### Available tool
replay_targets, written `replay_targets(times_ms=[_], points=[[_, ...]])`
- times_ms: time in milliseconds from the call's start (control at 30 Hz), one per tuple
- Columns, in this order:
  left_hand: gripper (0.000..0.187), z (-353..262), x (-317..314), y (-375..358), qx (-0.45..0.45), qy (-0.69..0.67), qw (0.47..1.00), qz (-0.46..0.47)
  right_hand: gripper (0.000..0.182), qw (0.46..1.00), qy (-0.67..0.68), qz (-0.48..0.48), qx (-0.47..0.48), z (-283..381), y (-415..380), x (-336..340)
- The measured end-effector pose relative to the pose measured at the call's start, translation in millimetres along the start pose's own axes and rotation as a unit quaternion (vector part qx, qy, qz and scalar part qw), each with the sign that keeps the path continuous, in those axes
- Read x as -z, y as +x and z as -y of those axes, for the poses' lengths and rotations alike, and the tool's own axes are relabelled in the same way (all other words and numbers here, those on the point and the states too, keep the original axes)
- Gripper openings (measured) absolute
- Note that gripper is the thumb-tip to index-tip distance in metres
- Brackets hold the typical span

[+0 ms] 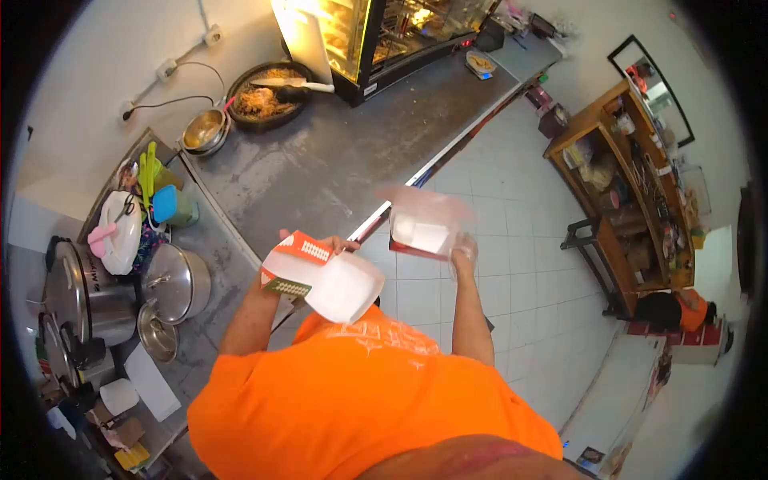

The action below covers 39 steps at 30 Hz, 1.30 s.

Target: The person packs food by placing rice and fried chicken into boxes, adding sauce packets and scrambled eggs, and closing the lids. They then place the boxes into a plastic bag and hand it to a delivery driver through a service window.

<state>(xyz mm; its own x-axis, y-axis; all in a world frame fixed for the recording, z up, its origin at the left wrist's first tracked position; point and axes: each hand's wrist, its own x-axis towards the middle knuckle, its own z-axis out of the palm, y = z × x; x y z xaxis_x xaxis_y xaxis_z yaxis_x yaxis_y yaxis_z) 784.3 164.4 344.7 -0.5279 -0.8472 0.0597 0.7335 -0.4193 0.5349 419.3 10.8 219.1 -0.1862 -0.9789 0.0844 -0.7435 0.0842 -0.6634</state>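
Head view, left hand clasped on open paper box just off the counter edge, right hand gripping blurred second box beside it, above tiled floor.

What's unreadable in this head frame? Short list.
- Right hand: motion-blurred, as is the carton it holds; its grip can't be judged.
- Left hand: mostly behind the paper food box; only fingertips show.
- Box print: too small to read.
- Display case: cut by the top edge, contents lost in glare.
- Shelf items: too small.
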Motion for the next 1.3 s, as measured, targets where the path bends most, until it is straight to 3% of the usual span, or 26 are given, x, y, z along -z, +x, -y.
replay_targets(times_ms=[33,100,167,233,300,400,500,600,633,700,733,767,800,833,867,900,967,1000,1100,1233,1300], points=[[0.094,-7.4,8.8,24.7,-0.002,0.029,0.999,0.015,0.029,0.998,-0.006,0.037,-0.053,9.4,23.2,5.2],[0.090,-34.9,19.4,74.3,0.023,-0.031,0.999,0.014,0.031,0.997,-0.021,0.062,-0.037,16.3,88.6,-5.7],[0.086,-52.7,2.7,87.2,0.051,-0.092,0.994,0.003,0.034,0.997,-0.025,0.061,0.038,28.3,131.2,-22.5],[0.073,-79.7,-26.0,103.0,0.019,-0.016,0.996,-0.087,0.034,0.993,-0.011,0.105,0.045,55.3,173.8,-39.4],[0.064,-96.3,-27.8,114.4,-0.008,-0.036,0.989,-0.143,0.034,0.987,-0.001,0.148,0.064,74.7,220.1,-63.6],[0.050,-103.1,-21.5,118.8,-0.081,-0.067,0.970,-0.219,0.034,0.976,0.007,0.171,0.138,94.7,277.2,-123.3],[0.035,-84.2,-19.9,114.6,-0.186,-0.089,0.940,-0.273,0.036,0.936,-0.060,0.296,0.180,124.2,315.8,-159.9],[0.031,-53.9,-16.5,121.5,-0.278,-0.097,0.884,-0.364,0.033,0.925,-0.010,0.284,0.251,152.3,333.1,-177.5],[0.031,-42.8,-15.3,124.2,-0.304,-0.094,0.860,-0.400,0.029,0.917,0.025,0.246,0.312,173.1,334.0,-167.2],[0.036,-23.1,-30.9,145.3,-0.340,-0.100,0.832,-0.427,0.023,0.885,0.101,0.169,0.421,205.0,326.9,-155.5],[0.040,-15.8,-33.5,152.8,-0.353,-0.124,0.829,-0.415,0.019,0.843,0.141,0.184,0.485,218.3,325.0,-171.2],[0.045,-7.4,-35.1,156.7,-0.363,-0.148,0.828,-0.402,0.018,0.786,0.190,0.241,0.537,237.8,318.6,-185.6],[0.057,5.1,-40.0,155.3,-0.343,-0.170,0.807,-0.450,0.016,0.723,0.237,0.292,0.580,259.5,309.3,-200.7],[0.057,6.5,-43.7,156.4,-0.346,-0.172,0.802,-0.455,0.017,0.705,0.215,0.325,0.593,300.2,293.6,-195.6],[0.060,4.3,-45.0,156.4,-0.264,-0.156,0.786,-0.537,0.018,0.686,0.192,0.353,0.606,342.5,275.1,-192.4],[0.064,1.6,-39.2,150.6,-0.218,-0.158,0.787,-0.555,0.022,0.703,0.183,0.382,0.572,370.1,261.2,-214.9],[0.074,3.9,-29.7,137.3,-0.139,-0.170,0.796,-0.564,0.042,0.693,0.109,0.384,0.600,435.4,241.0,-247.3],[0.079,9.2,-21.5,127.2,-0.123,-0.170,0.802,-0.559,0.051,0.716,0.081,0.440,0.536,462.4,228.0,-269.7],[0.085,35.1,7.3,95.3,-0.155,-0.132,0.843,-0.498,0.079,0.735,-0.053,0.497,0.459,504.4,213.7,-414.5],[0.089,53.5,29.6,53.7,-0.185,-0.117,0.859,-0.463,0.081,0.727,-0.179,0.467,0.470,552.5,175.0,-423.4],[0.086,71.5,49.6,35.3,-0.210,-0.128,0.865,-0.437,0.086,0.751,-0.247,0.450,0.415,563.6,160.5,-417.2]])
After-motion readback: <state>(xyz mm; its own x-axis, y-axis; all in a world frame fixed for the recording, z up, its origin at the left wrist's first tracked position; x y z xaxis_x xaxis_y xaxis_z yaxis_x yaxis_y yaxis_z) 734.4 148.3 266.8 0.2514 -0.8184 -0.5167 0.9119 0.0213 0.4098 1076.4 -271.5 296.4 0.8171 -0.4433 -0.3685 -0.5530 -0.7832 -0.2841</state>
